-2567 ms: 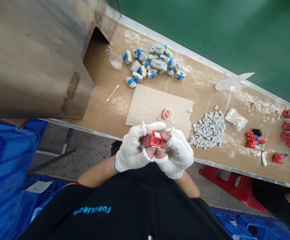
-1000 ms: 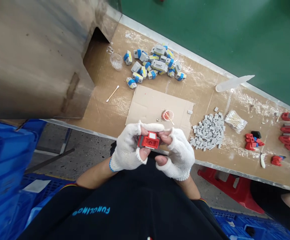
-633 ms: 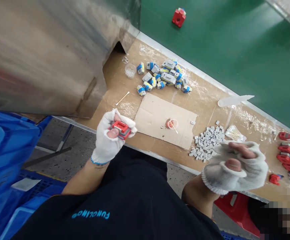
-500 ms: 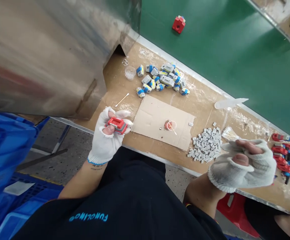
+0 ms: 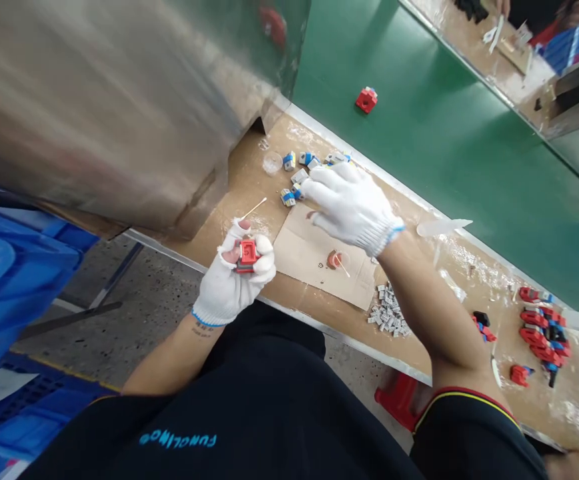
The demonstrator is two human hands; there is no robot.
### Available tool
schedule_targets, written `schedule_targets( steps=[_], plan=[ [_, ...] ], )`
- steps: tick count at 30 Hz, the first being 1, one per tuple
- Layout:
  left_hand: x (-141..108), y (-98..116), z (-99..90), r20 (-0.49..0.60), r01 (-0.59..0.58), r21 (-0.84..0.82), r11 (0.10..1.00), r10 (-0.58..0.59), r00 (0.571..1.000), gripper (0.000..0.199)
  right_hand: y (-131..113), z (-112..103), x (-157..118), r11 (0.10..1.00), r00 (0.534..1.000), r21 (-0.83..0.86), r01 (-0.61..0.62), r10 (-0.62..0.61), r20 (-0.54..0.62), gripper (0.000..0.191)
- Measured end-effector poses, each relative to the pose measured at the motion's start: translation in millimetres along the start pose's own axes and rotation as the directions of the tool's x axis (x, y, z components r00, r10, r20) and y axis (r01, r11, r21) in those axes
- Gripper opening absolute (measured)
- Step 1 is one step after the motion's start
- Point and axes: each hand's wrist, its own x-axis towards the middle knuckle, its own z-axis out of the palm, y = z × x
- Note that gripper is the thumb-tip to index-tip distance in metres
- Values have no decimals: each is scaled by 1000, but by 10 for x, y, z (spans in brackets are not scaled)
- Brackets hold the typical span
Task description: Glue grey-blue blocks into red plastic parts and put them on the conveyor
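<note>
My left hand (image 5: 229, 290), in a white glove with bare fingertips, grips a small red and grey plastic toy part (image 5: 248, 252) with a rectangular recess facing up. My right hand (image 5: 352, 205), gloved the same way, is stretched over the pile of grey, blue and yellow plastic blocks (image 5: 289, 161), its fingers apart. It covers much of that pile, and whether its fingertips touch a block is hidden. Under the right hand lies a cardboard sheet (image 5: 296, 240), bearing a small clear cup (image 5: 336, 259) with reddish contents and a cotton swab (image 5: 344, 270).
A heap of small grey pieces (image 5: 388, 317) lies right of the cardboard. Red assembled toys (image 5: 544, 333) stand farther right. A large metal panel (image 5: 144, 120) blocks the left. Beyond the table runs a green surface (image 5: 444, 133) carrying a red toy (image 5: 366, 100). Another person's hands show at top right.
My right hand has swung from the right side, past the grey pieces, to the block pile. My left hand has turned the red and grey part, and the view has shifted.
</note>
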Motion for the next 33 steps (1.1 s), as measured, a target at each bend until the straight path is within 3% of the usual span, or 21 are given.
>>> schedule_targets(
  steps=[3,6,8,10,14,17,21,24,28,30,33],
  plan=[
    [-91,-13,33,36,-14,12,1000,14,999,44,15,281,463,994,974,-58,88,-74,217,40],
    [-186,-18,58,55,-9,-15,1000,10,998,44,-8,460,693,990,927,-83,118,-79,367,35],
    [-227,-18,56,75,5,-40,999,-2,997,45,-11,497,750,990,922,-79,114,-76,380,34],
    [-248,-18,48,92,23,-64,998,-17,996,46,-14,449,734,995,946,-40,92,-75,315,36],
    [-259,-35,66,108,104,-121,987,-91,990,49,-113,69,394,979,998,199,39,-48,37,31],
    [-241,-65,113,143,188,-160,969,-165,976,48,-316,-325,-132,902,984,414,120,-54,-168,14],
    [-191,-125,166,220,343,-159,926,-305,927,44,-729,-599,-863,860,960,500,102,47,-276,25],
    [-161,-191,174,274,462,-114,880,-419,866,51,-1064,-519,-1185,831,909,556,-35,258,-328,39],
    [-192,-272,160,341,521,26,853,-498,797,55,-1401,-217,-1324,739,809,662,-123,461,-365,45],
    [-237,-297,160,341,507,83,858,-503,794,56,-1513,-75,-1337,673,753,726,-140,548,-363,48],
    [-292,-334,169,298,431,113,895,-444,845,59,-1615,61,-1334,541,692,835,-105,643,-330,44]
  ],
)
